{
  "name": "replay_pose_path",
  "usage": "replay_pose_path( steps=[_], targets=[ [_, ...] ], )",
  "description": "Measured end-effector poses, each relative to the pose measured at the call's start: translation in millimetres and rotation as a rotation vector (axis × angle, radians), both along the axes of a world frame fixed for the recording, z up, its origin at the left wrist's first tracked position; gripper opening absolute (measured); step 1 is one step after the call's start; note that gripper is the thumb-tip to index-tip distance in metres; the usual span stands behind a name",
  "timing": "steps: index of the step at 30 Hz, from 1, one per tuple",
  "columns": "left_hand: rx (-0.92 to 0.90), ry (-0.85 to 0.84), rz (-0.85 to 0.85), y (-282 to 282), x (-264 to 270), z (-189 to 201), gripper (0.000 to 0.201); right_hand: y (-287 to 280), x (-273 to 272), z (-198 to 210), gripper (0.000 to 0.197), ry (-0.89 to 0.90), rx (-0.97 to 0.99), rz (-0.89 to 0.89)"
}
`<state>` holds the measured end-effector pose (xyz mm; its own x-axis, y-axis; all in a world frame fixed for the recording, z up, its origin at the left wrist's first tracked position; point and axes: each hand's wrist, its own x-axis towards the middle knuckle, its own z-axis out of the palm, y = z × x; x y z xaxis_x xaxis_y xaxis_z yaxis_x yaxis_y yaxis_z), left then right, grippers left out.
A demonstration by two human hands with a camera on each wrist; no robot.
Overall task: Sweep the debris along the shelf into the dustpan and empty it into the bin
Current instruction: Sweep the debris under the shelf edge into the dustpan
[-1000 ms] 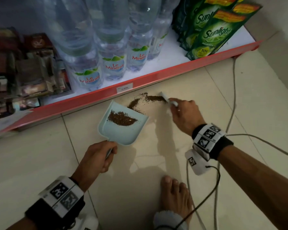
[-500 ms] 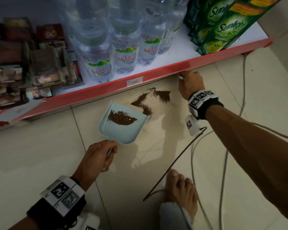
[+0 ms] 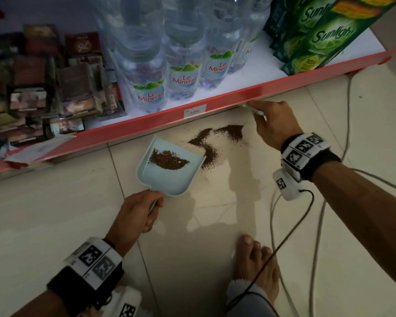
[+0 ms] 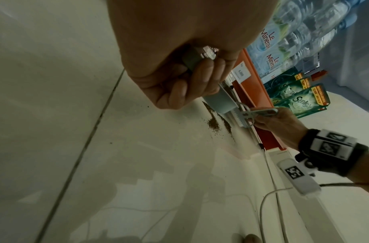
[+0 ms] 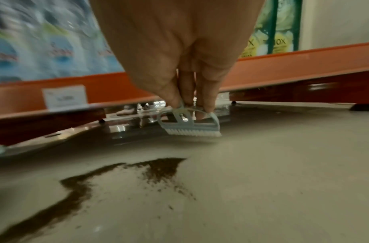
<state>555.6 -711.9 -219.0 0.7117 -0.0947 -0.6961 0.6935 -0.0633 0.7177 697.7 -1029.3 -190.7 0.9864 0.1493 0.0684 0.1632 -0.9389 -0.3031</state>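
Left hand (image 3: 136,216) grips dustpan (image 3: 169,167) handle mid-frame, right hand (image 3: 276,124) pinches small brush (image 5: 190,125) at red shelf edge (image 3: 215,106), debris (image 3: 215,143) between them; water bottles (image 3: 165,65), cables (image 3: 318,225), bare foot (image 3: 257,264) nearby.

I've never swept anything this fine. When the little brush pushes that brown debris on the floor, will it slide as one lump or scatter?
The brown debris is probably loose and light: stray grains lie scattered round its edges. A push from the brush would likely smear it into streaks like those showing now. On the glossy floor tile grains may skid past the dustpan.
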Motion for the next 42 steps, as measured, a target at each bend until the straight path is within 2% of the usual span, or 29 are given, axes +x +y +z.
replay_pose_path(
  steps=[2,5,7,10,12,16,19,22,25,27,31,35,38,42],
  targets=[
    [-0.001,0.003,-0.009,0.2,-2.0,-1.3,0.029,1.9,11.1,-14.8,0.044,0.088,-0.078,-0.095],
    [0.0,0.012,-0.01,2.0,-6.1,-2.7,0.03,21.6,16.2,-31.8,0.045,0.132,-0.041,-0.08],
    [0.003,0.019,-0.012,3.5,-8.9,-3.4,0.029,36.3,17.3,-35.9,0.047,0.127,0.025,0.026],
    [0.011,0.029,-0.006,4.9,-12.1,-4.3,0.029,55.9,13.0,-31.0,0.047,0.14,0.116,0.289],
    [0.019,0.035,-0.001,5.1,-13.3,-4.0,0.029,60.7,6.2,-24.4,0.041,0.176,0.162,0.442],
    [0.026,0.034,-0.002,5.9,-12.0,-2.6,0.029,50.6,-3.1,-9.3,0.029,0.284,0.129,0.597],
    [0.009,0.014,0.001,4.9,-11.5,-0.4,0.027,38.3,0.6,4.6,0.031,0.191,0.163,0.571],
    [0.001,0.006,-0.004,3.1,-13.1,1.1,0.025,37.3,5.9,8.4,0.051,0.048,0.161,0.48],
    [0.003,0.014,-0.013,2.1,-14.5,0.9,0.026,55.0,1.7,-1.4,0.065,0.106,0.089,0.371],
    [0.009,0.013,-0.014,2.9,-14.8,1.0,0.026,65.2,-6.5,-9.3,0.06,0.181,0.098,0.372],
    [0.018,0.0,-0.011,7.9,-16.2,0.5,0.025,61.1,-23.2,-13.0,0.055,0.305,0.045,0.52],
    [0.015,0.0,0.014,7.9,-16.5,-2.1,0.025,36.2,-34.6,-8.3,0.051,0.285,0.039,0.653],
    [0.01,-0.003,0.0,4.6,-16.1,-4.3,0.024,11.2,-32.4,-4.5,0.041,0.129,0.055,0.532],
    [0.012,-0.01,-0.031,-1.1,-13.0,-8.0,0.025,-10.2,-27.5,-3.6,0.034,-0.096,-0.006,0.245]
  ],
)
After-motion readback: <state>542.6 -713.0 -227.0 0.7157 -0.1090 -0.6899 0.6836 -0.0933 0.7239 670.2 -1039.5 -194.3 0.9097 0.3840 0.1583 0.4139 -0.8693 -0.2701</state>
